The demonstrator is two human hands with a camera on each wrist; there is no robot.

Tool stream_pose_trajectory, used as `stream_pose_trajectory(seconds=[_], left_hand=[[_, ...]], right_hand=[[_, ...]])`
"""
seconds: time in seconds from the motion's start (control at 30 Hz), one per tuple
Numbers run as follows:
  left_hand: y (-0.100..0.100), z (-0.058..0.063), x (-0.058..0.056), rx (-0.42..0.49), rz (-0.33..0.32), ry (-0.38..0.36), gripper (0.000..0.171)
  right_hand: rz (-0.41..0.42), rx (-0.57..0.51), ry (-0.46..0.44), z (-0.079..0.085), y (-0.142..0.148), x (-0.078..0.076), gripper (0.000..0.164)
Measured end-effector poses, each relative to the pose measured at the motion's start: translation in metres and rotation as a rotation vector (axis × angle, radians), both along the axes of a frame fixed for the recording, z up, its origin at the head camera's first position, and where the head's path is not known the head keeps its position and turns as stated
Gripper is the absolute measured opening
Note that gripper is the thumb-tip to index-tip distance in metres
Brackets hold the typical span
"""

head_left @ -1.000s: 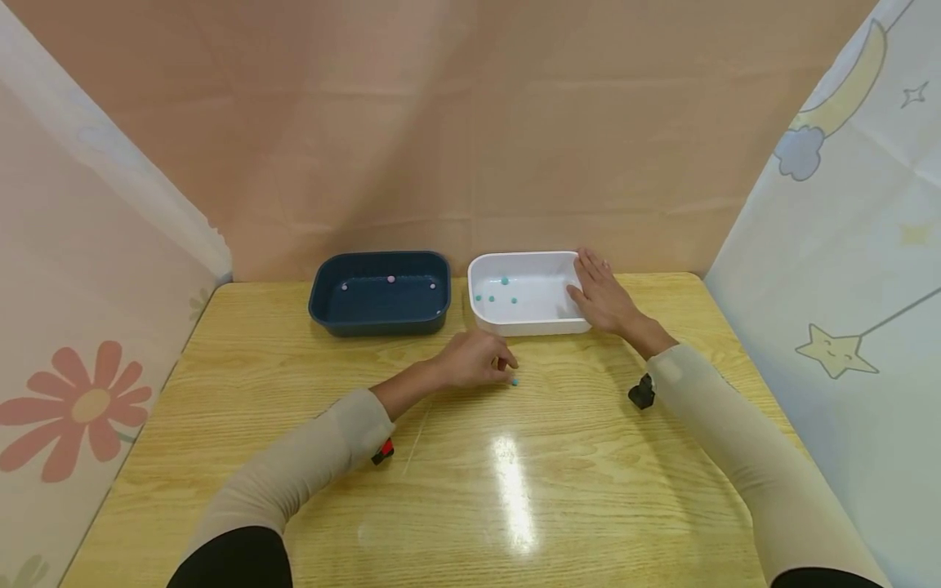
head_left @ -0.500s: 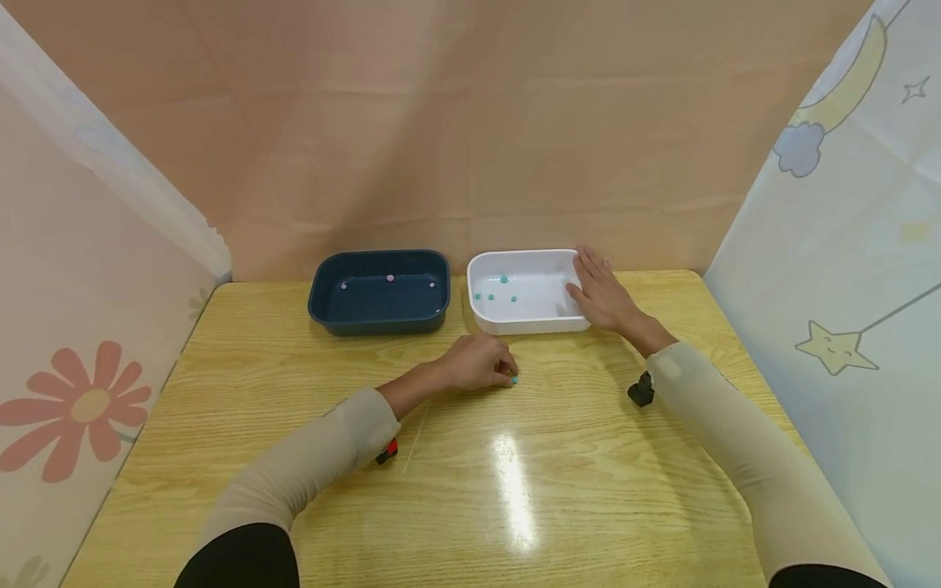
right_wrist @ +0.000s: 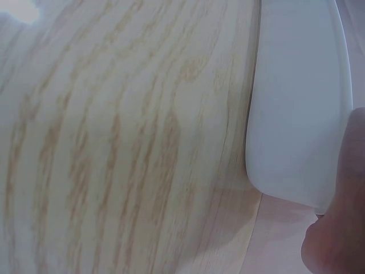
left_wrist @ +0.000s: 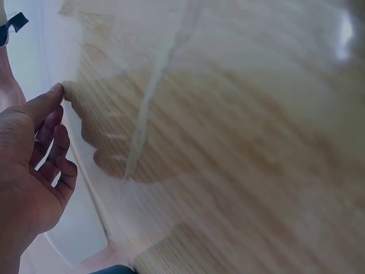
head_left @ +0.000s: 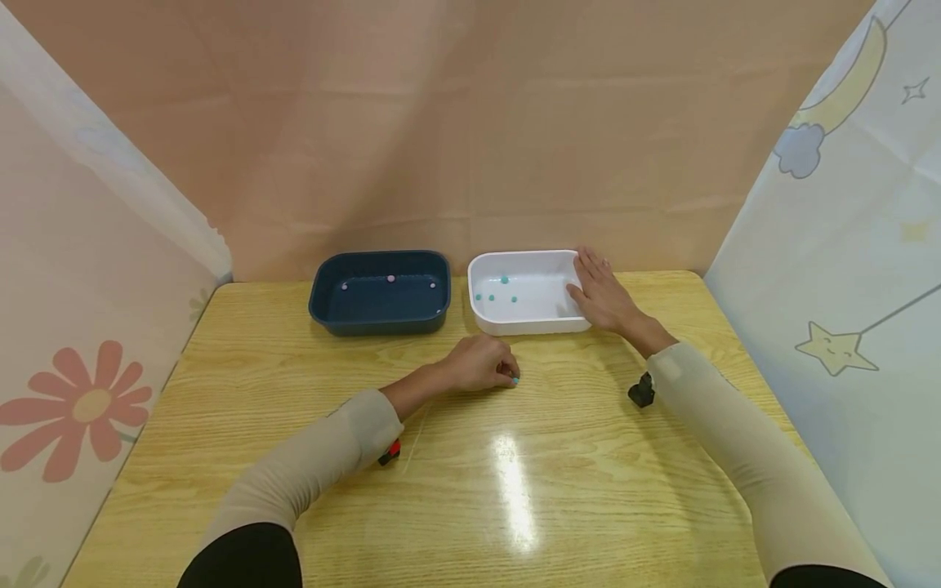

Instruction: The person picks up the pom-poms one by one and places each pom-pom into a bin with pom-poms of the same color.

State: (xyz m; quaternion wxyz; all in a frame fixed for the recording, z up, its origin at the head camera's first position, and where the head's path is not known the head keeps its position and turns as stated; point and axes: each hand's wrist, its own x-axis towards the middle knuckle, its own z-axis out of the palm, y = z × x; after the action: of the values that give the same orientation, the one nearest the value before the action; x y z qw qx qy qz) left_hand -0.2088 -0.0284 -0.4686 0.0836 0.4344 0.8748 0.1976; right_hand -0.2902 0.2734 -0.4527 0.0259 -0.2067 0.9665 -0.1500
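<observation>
My left hand (head_left: 476, 363) is low over the wooden table in front of the white tray (head_left: 531, 327). Its thumb and forefinger pinch a tiny teal bead (head_left: 516, 380); in the left wrist view the fingertips (left_wrist: 59, 88) meet and hide it, the other fingers loosely curled. My right hand (head_left: 604, 296) rests on the tray's right end, fingers straight along the rim and thumb over the inside. The right wrist view catches only part of that hand (right_wrist: 345, 228) against the tray's outer wall (right_wrist: 302, 114). Several teal beads (head_left: 504, 280) lie on the tray's floor.
Left of the white tray stands a dark blue tray (head_left: 378, 327) with 3 pink beads (head_left: 391, 278) in it. Both trays sit at the back edge of the wooden table (head_left: 588, 474). Printed sheets (head_left: 853, 245) wall in the sides, and a tan sheet (head_left: 470, 122) hangs behind.
The fingertips of my left hand have moved slightly right and closed on the teal bead, which lay beside them a second ago. My right hand has stayed on the white tray.
</observation>
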Motion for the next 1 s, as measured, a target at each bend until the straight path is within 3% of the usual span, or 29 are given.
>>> stream_pose_trajectory(seconds=[0.3, 0.5, 0.73, 1.0], left_hand=[[-0.002, 0.002, 0.001, 0.013, 0.021, -0.017, 0.008], [-0.004, 0.007, 0.000, 0.028, 0.037, 0.011, 0.009], [-0.006, 0.019, 0.001, 0.057, 0.043, -0.002, 0.008], [-0.008, 0.034, -0.008, 0.174, 0.012, 0.005, 0.008]], right_hand=[[0.002, -0.005, -0.002, 0.002, -0.002, 0.003, 0.070], [-0.001, 0.004, 0.004, 0.002, -0.001, 0.002, 0.071], [-0.001, 0.010, -0.013, 0.001, -0.001, 0.002, 0.072], [-0.001, 0.018, -0.005, 0.001, -0.001, 0.001, 0.072]])
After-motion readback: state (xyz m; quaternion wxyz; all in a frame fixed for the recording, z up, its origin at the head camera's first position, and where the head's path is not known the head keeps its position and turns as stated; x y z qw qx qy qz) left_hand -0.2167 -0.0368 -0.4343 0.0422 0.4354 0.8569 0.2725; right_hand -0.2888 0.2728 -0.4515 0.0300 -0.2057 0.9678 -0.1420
